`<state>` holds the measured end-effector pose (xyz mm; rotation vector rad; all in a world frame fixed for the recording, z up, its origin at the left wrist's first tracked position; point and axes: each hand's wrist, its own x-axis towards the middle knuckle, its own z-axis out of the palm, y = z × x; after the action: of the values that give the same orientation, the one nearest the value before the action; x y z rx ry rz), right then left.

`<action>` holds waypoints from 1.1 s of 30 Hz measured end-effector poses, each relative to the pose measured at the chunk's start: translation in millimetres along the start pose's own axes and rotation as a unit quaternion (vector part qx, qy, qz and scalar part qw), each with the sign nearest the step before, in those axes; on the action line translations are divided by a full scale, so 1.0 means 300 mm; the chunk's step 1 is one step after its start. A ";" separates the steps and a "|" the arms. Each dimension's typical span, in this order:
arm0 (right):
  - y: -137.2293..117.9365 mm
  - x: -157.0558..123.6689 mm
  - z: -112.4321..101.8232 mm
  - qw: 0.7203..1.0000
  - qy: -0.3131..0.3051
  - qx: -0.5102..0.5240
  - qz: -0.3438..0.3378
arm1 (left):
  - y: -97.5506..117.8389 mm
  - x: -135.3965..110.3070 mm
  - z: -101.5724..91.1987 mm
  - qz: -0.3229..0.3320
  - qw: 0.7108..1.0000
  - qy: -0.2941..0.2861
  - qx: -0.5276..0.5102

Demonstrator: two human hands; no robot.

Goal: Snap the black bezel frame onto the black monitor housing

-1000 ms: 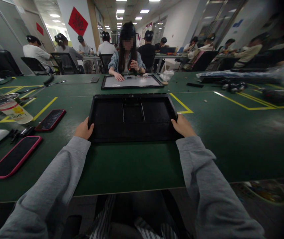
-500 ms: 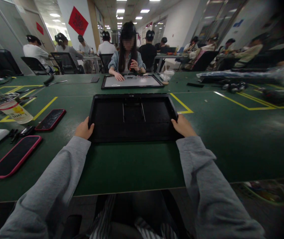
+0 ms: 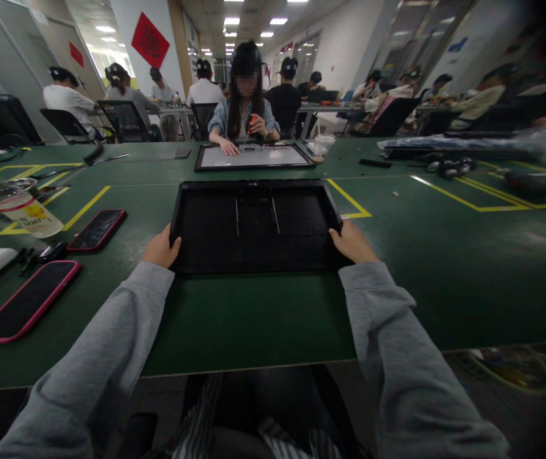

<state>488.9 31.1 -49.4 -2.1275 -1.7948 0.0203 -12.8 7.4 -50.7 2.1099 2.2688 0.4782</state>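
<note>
A black rectangular monitor frame (image 3: 206, 220) lies on the green table (image 3: 263, 325) straight in front of me. Two thin metal strips run down its inside near the middle, and a small light logo marks its far rim. My left hand (image 3: 162, 247) grips the left side, thumb over the edge. On the opposite side my right hand (image 3: 355, 241) holds the frame the same way. The fingers beneath the frame are hidden on both hands.
Across the table a person (image 3: 244, 118) holds a screwdriver (image 3: 250, 127) over a silver panel (image 3: 273, 155). To my left are two phones (image 3: 28, 299) and a tilted bottle (image 3: 31, 213). Yellow tape (image 3: 356, 204) marks the tabletop. Plastic-wrapped parts (image 3: 445, 146) lie far right.
My hands and the black monitor frame stay in place. Across the table, the other person's hand with the screwdriver has shifted slightly.
</note>
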 end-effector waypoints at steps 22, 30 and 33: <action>0.003 0.003 0.003 1.000 -0.001 0.007 0.001 | -0.014 0.009 0.016 0.007 1.000 0.012 0.005; 0.002 0.002 0.003 1.000 0.003 -0.006 -0.003 | -0.017 0.010 0.021 0.008 1.000 0.011 0.007; 0.002 0.001 0.002 1.000 0.002 -0.006 -0.003 | -0.018 0.010 0.021 0.009 1.000 0.011 0.007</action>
<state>489.3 31.4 -50.1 -2.1272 -1.8036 0.0036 -17.1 11.3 -57.3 2.1450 2.2724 0.4884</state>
